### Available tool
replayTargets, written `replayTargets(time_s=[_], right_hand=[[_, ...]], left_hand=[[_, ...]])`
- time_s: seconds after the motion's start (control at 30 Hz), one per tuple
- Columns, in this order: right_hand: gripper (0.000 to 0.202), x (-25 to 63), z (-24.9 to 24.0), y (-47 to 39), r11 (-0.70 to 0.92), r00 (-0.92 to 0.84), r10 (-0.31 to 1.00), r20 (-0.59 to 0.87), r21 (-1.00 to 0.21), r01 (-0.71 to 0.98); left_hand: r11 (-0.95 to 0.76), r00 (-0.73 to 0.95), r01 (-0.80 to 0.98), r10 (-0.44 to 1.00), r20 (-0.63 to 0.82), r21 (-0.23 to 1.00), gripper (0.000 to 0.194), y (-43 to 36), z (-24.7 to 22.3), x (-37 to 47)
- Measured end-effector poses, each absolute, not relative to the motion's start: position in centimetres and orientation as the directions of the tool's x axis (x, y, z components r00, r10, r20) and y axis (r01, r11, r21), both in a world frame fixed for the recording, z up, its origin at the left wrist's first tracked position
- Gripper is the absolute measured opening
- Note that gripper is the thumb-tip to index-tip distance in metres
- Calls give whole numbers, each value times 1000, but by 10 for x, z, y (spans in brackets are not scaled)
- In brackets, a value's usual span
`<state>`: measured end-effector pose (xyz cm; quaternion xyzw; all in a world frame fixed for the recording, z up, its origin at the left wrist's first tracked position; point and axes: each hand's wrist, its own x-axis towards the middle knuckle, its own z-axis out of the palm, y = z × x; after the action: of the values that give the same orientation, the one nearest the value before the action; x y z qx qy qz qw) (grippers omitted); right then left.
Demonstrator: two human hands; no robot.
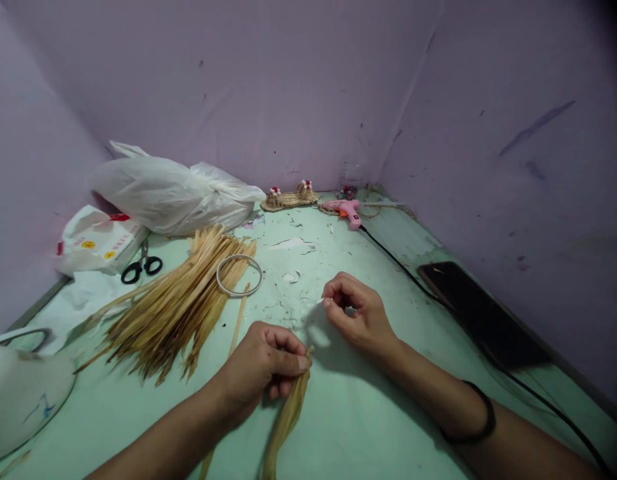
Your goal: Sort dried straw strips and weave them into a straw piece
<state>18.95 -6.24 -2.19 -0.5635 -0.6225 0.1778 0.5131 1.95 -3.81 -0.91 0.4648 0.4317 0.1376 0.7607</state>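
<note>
- Clamped in the left hand (261, 367) was a bundle of pale dried straw strips (287, 417), thumb pressed over its top end; the strips hung down toward the near edge of the pale green tabletop (368, 427). The right hand (356, 313), just beyond it, had its fingertips pinched together on something small and whitish, too small to tell.
- Lilac walls met in a corner behind the table.
- Crumpled white plastic bag (173, 193) lay at the far left, with a flat white packet (96, 240) bearing red and yellow marks before it; the writing could not be read.
- Loose heap of long flat straw strips (173, 307) fanned out left of the hands, a thin metal ring (239, 275) resting on its far end.
- Dark flat rectangular slab (481, 313) lay by the right wall, a black cord (388, 257) running alongside.
- Small woven straw sandals (290, 197) stood at the far corner.
- Pink glue gun (346, 210) lay beside them.
- Black-handled scissors (141, 265) lay near the packet.
</note>
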Motion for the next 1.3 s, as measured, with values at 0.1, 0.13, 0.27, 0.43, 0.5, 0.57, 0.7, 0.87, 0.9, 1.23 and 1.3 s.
replayTargets(time_s=[0.1, 0.13, 0.27, 0.43, 0.5, 0.57, 0.7, 0.87, 0.9, 1.23, 1.3], right_hand=[[7, 191, -22, -62, 182, 272, 903, 332, -870, 458], [7, 191, -22, -62, 156, 283, 912, 296, -890, 427], [14, 194, -22, -65, 169, 243, 936, 255, -930, 326], [37, 191, -18, -70, 277, 71, 944, 321, -893, 356], [36, 187, -17, -70, 346, 66, 920, 387, -879, 327], [27, 185, -17, -69, 357, 157, 903, 400, -901, 245], [11, 186, -16, -67, 229, 308, 921, 240, -971, 71], [18, 189, -15, -67, 71, 192, 978, 76, -997, 35], [20, 188, -15, -67, 53, 151, 987, 60, -997, 49], [14, 176, -15, -71, -69, -22, 997, -70, -997, 37], [13, 175, -14, -70, -84, -4, 996, -84, -996, 31]], left_hand=[[553, 589, 107, 634, -501, 826, 13, -36, -11, 19], [564, 595, 75, 636, -491, 822, 14, -34, -11, 18], [609, 635, -33, 625, -454, 792, 13, -29, -10, 15], [627, 668, -84, 612, -423, 775, 12, -28, -6, 15], [621, 663, -79, 617, -424, 780, 14, -28, -6, 15], [614, 660, -71, 619, -425, 786, 15, -28, -7, 16], [612, 651, -67, 626, -430, 788, 14, -28, -7, 16], [612, 633, -58, 634, -446, 789, 15, -28, -7, 16], [609, 632, -49, 632, -448, 791, 16, -28, -7, 16], [574, 654, 3, 618, -436, 819, 21, -30, -10, 15], [578, 645, -1, 624, -441, 816, 21, -30, -9, 16]])
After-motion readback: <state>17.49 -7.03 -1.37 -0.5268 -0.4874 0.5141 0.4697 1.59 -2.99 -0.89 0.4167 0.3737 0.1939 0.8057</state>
